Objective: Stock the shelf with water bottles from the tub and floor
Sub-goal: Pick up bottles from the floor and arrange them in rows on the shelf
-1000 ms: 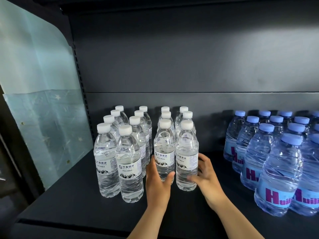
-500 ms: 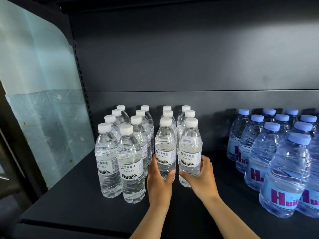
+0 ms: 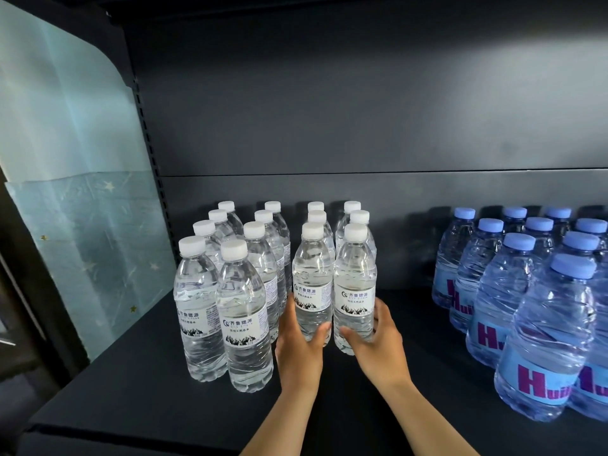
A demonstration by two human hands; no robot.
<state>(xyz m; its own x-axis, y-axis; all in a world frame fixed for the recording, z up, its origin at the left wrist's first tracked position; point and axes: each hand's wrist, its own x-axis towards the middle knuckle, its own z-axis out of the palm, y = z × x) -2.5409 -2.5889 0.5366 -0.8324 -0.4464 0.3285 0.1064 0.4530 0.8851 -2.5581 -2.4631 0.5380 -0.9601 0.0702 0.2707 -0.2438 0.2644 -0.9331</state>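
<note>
A dark metal shelf (image 3: 138,383) with a matching dark back panel (image 3: 362,110) carries two groups of bottled water, lit from the upper right; a pale blue sheet with small stars (image 3: 75,225) covers the wall at the far left.

At centre, both hands work the front of the white-capped group. The left hand (image 3: 301,343) has its grip wrapped round the lower part of one clear bottle (image 3: 312,284), thumb across the front. The right hand (image 3: 378,340) holds the neighbouring clear bottle (image 3: 354,284) the same way, its fingers curled round the far side. The two bottles stand upright, touching or nearly so, at the head of two short columns: three white caps show in line behind each grip, counting the held bottles.

Just left of the left hand's grip stand two longer columns of white-capped bottles (image 3: 243,311), four caps each, reaching nearer the shelf's front edge than the held pair. That makes fourteen white caps in view.

Well to the right of the right hand's grip, apart from the clear group, stands a block of larger blue-tinted bottles (image 3: 546,340) with blue caps and purple lettering on blue labels. Ten blue caps can be counted; the block runs out of the picture at the right edge, so more may stand there.
</note>
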